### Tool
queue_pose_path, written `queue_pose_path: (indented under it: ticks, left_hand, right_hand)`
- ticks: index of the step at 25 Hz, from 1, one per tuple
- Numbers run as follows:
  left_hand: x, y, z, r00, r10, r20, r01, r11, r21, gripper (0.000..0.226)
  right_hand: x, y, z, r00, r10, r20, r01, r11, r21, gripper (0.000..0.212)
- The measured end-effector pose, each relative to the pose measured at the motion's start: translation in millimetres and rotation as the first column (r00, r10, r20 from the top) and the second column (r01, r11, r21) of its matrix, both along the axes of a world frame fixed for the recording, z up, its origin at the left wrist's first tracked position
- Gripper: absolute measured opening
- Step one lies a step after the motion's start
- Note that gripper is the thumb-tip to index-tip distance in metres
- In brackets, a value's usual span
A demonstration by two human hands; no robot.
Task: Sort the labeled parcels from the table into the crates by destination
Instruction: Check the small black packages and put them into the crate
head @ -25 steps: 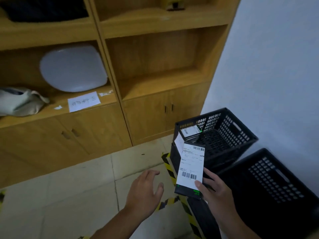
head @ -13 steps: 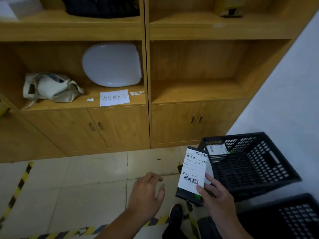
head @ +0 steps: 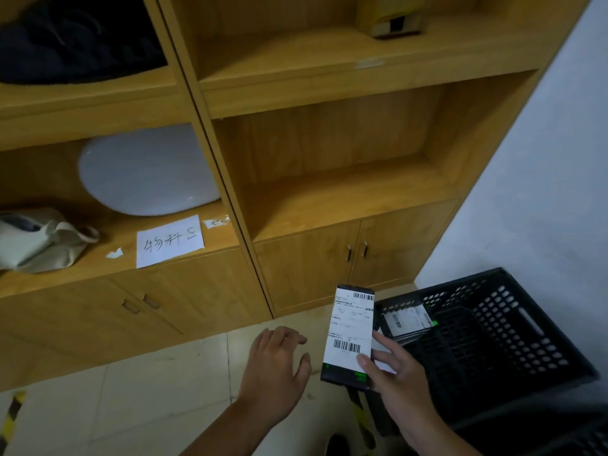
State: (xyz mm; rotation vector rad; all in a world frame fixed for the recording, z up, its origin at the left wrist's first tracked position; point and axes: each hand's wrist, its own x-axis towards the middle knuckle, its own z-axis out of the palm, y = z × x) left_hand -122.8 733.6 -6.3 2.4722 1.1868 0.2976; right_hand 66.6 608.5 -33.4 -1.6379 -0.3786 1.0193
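So here's where we're at: our right hand (head: 394, 370) has the parcel (head: 350, 334) upright, label facing us, thumb across the bottom of the label and fingers behind it. Our left hand (head: 276, 363) is free, fingers loosely spread, holding nothing.

What we'd worry about:
- We're gripping it low and one-handed, so the top could tip out and it'd hit the tiles.
- The light is dim and the print tiny, so misreading the destination seems easy.
- The black crate (head: 513, 327) sits just right of the parcel with another labeled parcel (head: 408, 320) already inside, and a second crate (head: 585, 439) peeks in at the corner. With them that close, dropping into the wrong one is probably the main risk.

Underfoot is a pale tiled floor (head: 131, 390) with a yellow-black tape strip (head: 10, 419). No table in view. Behind that there's a wooden cabinet (head: 296, 159) holding a handwritten paper sign (head: 169, 240), a white oval lid (head: 144, 172) and a cloth bag (head: 36, 238), with a plain wall (head: 543, 192) to the right.
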Motion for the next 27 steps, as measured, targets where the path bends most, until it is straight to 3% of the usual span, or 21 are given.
queue_pose_path:
  ticks: [5,11,18,23,27]
  left_hand:
    - [33,61,4,0.998,-0.066,0.006,0.066,0.998,-0.005,0.034]
    - [83,162,-7,0.961,-0.274,-0.022,0.273,0.961,-0.05,0.036]
    - [172,248,-13,0.823,-0.562,-0.082,0.561,0.827,-0.033,0.034]
    - [240,227,-17,0.661,-0.747,-0.072,0.735,0.663,-0.139,0.038]
    - [286,202,-12,0.552,-0.831,-0.072,0.818,0.556,-0.146,0.038]
  right_hand:
    - [29,49,-4,0.995,-0.096,-0.03,0.095,0.995,-0.03,0.054]
    - [55,107,-13,0.951,-0.303,0.06,0.306,0.952,-0.034,0.041]
    - [62,132,-11,0.762,-0.647,-0.023,0.643,0.761,-0.087,0.049]
    - [67,100,-14,0.589,-0.808,-0.006,0.802,0.585,-0.118,0.056]
    - [84,87,-25,0.521,-0.853,-0.009,0.846,0.518,-0.123,0.059]
